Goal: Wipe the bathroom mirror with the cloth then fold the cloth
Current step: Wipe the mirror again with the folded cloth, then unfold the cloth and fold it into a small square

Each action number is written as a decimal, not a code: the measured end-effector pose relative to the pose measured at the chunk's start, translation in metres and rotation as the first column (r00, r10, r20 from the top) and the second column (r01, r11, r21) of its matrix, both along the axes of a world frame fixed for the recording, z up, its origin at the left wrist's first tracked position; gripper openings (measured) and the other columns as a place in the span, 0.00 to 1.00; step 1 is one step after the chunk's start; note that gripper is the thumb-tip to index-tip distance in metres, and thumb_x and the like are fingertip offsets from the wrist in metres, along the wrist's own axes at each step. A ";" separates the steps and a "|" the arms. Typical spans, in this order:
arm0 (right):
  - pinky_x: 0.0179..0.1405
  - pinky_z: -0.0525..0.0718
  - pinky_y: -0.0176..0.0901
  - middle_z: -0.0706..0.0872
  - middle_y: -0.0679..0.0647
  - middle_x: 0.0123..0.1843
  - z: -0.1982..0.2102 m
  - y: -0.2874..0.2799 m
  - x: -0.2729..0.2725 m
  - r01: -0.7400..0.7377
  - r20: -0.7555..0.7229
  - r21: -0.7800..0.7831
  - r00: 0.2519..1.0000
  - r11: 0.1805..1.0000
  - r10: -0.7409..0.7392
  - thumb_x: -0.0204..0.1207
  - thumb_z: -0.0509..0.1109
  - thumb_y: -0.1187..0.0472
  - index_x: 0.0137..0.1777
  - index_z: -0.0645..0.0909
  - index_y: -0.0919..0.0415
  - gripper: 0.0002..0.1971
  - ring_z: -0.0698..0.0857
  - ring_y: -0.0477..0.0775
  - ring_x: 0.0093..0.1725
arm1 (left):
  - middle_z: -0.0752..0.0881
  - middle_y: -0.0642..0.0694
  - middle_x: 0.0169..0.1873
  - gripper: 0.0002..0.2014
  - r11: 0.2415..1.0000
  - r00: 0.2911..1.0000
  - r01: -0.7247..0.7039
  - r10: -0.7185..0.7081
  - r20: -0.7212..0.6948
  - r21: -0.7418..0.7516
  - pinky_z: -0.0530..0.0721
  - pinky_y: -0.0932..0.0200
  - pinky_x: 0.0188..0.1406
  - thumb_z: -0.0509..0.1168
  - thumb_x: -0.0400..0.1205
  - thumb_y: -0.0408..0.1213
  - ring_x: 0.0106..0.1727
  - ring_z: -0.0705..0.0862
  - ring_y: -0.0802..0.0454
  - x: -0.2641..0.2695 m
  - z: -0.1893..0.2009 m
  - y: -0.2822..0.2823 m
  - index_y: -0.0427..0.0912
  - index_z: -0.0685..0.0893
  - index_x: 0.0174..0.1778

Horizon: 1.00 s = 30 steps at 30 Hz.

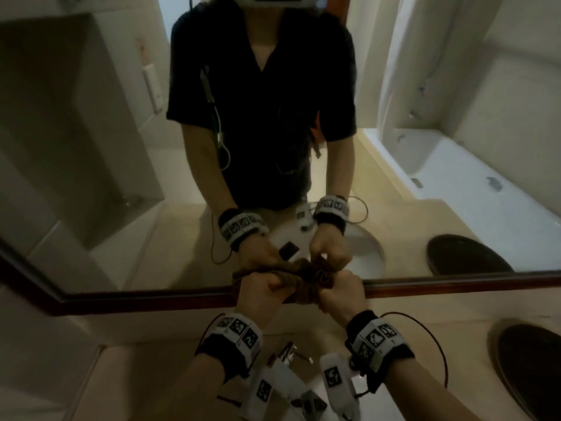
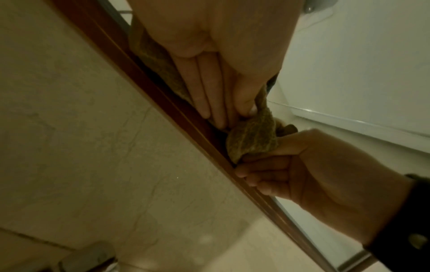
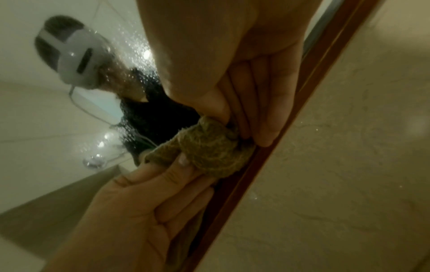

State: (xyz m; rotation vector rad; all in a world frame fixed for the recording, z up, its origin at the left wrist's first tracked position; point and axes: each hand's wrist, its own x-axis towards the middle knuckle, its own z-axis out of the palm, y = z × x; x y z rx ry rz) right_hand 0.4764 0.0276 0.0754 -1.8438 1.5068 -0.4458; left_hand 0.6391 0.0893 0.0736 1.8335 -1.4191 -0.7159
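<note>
Cloth [image 1: 306, 276] is gripped bunched by left hand [image 1: 261, 288] and right hand [image 1: 341, 294] at mirror [image 1: 91, 117] bottom edge; droplets remain, wiping unfinished, folding not begun.

Below the dark reddish-brown wooden frame strip [image 1: 182, 296], a pale beige marble-look countertop [image 1: 145, 369], with a dark round shallow bowl [image 1: 529, 364] set at its right end. Between wall and counter edge, a chrome faucet [image 1: 291, 354], partly hidden and blurred. Seen only as reflections: a white bathtub [image 1: 473, 174] at the right, a white rectangular wall switch plate [image 1: 151, 86] at the left, and a grey recessed niche [image 1: 69, 123] farther left.
</note>
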 end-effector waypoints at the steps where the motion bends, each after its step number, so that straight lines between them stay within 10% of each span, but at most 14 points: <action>1: 0.31 0.88 0.59 0.86 0.58 0.25 0.002 0.001 0.002 0.005 0.044 0.009 0.999 1.000 -0.005 0.64 0.68 0.60 0.27 0.84 0.63 0.09 0.86 0.58 0.27 | 0.87 0.52 0.29 0.09 0.999 1.000 0.000 0.000 -0.001 -0.035 0.83 0.60 0.39 0.71 0.78 0.39 0.34 0.85 0.58 0.004 0.004 0.002 0.39 0.90 0.35; 7: 0.29 0.87 0.50 0.88 0.61 0.28 0.067 0.021 0.035 0.095 0.469 0.020 0.878 0.995 -0.093 0.76 0.73 0.64 0.32 0.87 0.64 0.11 0.86 0.57 0.26 | 0.92 0.53 0.36 0.05 0.972 0.944 -0.150 0.087 -0.317 -0.181 0.88 0.54 0.52 0.74 0.75 0.31 0.44 0.89 0.59 0.046 0.051 0.024 0.45 0.92 0.37; 11: 0.25 0.84 0.44 0.87 0.69 0.29 0.144 0.032 0.063 0.061 0.698 0.020 0.714 0.998 -0.058 0.79 0.71 0.63 0.37 0.85 0.74 0.14 0.83 0.59 0.23 | 0.86 0.56 0.24 0.13 0.911 0.943 -0.246 0.146 -0.298 -0.331 0.84 0.57 0.45 0.75 0.75 0.30 0.32 0.86 0.57 0.084 0.137 0.050 0.50 0.87 0.26; 13: 0.25 0.84 0.43 0.88 0.67 0.30 0.186 0.036 0.076 0.033 0.768 -0.012 0.640 0.999 -0.012 0.80 0.70 0.60 0.38 0.85 0.70 0.14 0.84 0.59 0.24 | 0.90 0.47 0.27 0.09 0.866 0.931 -0.252 0.094 -0.354 -0.431 0.89 0.49 0.44 0.75 0.75 0.31 0.34 0.89 0.46 0.107 0.180 0.061 0.46 0.89 0.29; 18: 0.23 0.84 0.41 0.86 0.67 0.34 0.263 0.046 0.106 -0.030 0.836 -0.088 0.541 0.996 0.090 0.82 0.67 0.56 0.47 0.83 0.75 0.18 0.85 0.56 0.24 | 0.90 0.48 0.28 0.01 0.798 0.918 -0.234 -0.007 -0.396 -0.556 0.86 0.65 0.34 0.71 0.77 0.27 0.31 0.90 0.54 0.139 0.250 0.073 0.33 0.87 0.40; 26: 0.28 0.87 0.45 0.89 0.70 0.34 0.229 0.056 0.121 0.032 0.844 -0.116 0.530 0.993 0.082 0.80 0.69 0.56 0.42 0.86 0.75 0.18 0.86 0.62 0.28 | 0.92 0.44 0.35 0.09 0.802 0.861 -0.236 -0.090 -0.501 -0.549 0.88 0.64 0.41 0.70 0.76 0.22 0.41 0.92 0.50 0.157 0.215 0.080 0.30 0.87 0.51; 30: 0.29 0.87 0.46 0.89 0.69 0.34 0.170 0.062 0.140 -0.037 0.806 -0.022 0.590 0.999 0.040 0.80 0.69 0.59 0.41 0.86 0.74 0.15 0.86 0.61 0.29 | 0.92 0.40 0.37 0.03 0.864 0.878 -0.285 0.062 -0.474 -0.415 0.89 0.47 0.50 0.76 0.71 0.32 0.44 0.91 0.42 0.185 0.148 0.094 0.38 0.91 0.38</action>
